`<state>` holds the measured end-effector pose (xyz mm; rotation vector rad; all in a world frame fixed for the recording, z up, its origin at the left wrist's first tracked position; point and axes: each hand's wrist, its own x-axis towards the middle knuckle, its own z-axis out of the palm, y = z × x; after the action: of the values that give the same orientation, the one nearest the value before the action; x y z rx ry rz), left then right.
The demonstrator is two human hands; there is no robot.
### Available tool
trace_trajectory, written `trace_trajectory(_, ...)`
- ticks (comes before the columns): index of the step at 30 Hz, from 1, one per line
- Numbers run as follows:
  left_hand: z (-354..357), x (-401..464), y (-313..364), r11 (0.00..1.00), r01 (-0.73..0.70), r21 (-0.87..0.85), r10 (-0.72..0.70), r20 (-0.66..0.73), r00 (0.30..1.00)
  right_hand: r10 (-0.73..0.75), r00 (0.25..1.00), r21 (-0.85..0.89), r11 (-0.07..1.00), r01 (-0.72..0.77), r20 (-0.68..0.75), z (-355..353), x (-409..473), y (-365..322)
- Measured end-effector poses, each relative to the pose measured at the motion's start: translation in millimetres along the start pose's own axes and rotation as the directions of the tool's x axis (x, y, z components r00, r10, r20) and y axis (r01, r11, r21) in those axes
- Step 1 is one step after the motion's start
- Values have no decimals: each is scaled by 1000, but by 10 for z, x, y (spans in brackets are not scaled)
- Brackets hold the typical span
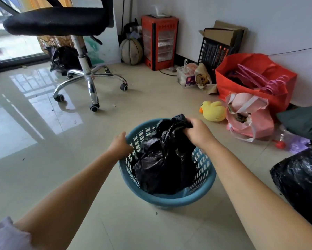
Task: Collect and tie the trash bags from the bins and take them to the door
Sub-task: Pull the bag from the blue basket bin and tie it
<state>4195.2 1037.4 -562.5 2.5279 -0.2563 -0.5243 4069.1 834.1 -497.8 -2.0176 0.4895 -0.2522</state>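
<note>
A blue perforated plastic bin [171, 200] stands on the tiled floor in front of me. Inside it sits a black trash bag [162, 165], its top gathered into a bunch. My right hand [198, 132] grips that gathered top at the far side of the bin. My left hand [120, 146] holds the bin's left rim, fingers curled over the edge. A second black trash bag [301, 179], full, lies on the floor at the right edge. Another black bag [63, 58] lies behind the chair base near the window.
An office chair [86, 76] on castors stands at the upper left. Along the right wall sit a red bag [256, 82] with hangers, a pink bag [250, 120], a yellow plush duck [213, 110], a red heater [158, 42] and a basketball [130, 51].
</note>
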Motion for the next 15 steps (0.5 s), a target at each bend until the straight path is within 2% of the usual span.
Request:
trace_trajectory(1,-6,-16,-64,973,98,-209,-83,81,993,-3,1000,63,998,4,-27,-10,19,-65)
trace_trajectory(2,-5,-19,-127,904,172,-391,-132,127,983,-10,998,116,993,16,-58,-22,29,-135)
trace_trajectory(4,-21,16,-186,772,219,-596,-179,127,976,-38,989,194,979,65,-141,-64,27,-286)
trace_trajectory(7,-53,34,-147,636,199,-745,-241,53,969,-89,949,360,911,201,-304,-175,6,-524)
trace_trajectory(9,-43,45,-129,549,175,-817,-335,-23,942,-109,911,467,831,303,-397,-287,-23,-697)
trace_trajectory(12,35,105,-164,371,138,-918,-489,-67,870,-126,847,496,763,415,-516,-485,-70,-878)
trace_trajectory(15,86,108,-121,243,80,-967,-600,-85,796,-132,786,522,680,515,-604,-697,-132,-968)
